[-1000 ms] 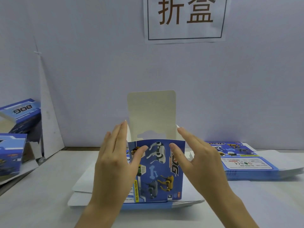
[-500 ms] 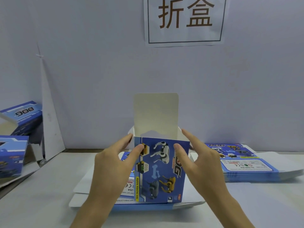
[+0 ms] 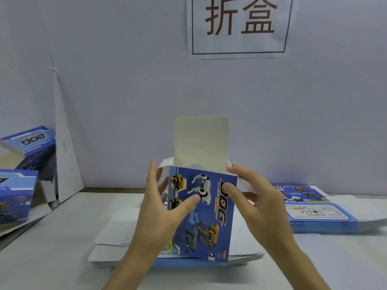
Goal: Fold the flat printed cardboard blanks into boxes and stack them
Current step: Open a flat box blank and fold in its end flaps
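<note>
A blue printed box (image 3: 211,216) with robot-dog pictures stands upright in front of me, its white top flap (image 3: 201,141) raised. My left hand (image 3: 161,214) grips its left side, thumb on the printed front and fingers behind the left edge. My right hand (image 3: 257,204) grips the right side, thumb on the front and fingers over a white side flap (image 3: 246,185). Beneath the box lies a stack of flat blanks (image 3: 109,250). Folded boxes (image 3: 18,178) are piled at the far left.
A second stack of flat printed blanks (image 3: 326,212) lies on the table to the right. A tall white cardboard piece (image 3: 62,143) leans on the wall at the left. A paper sign (image 3: 240,26) hangs on the wall above.
The box has been squared up and tilted slightly. My left thumb slid further onto the printed front, and my right fingers moved onto the right side flap.
</note>
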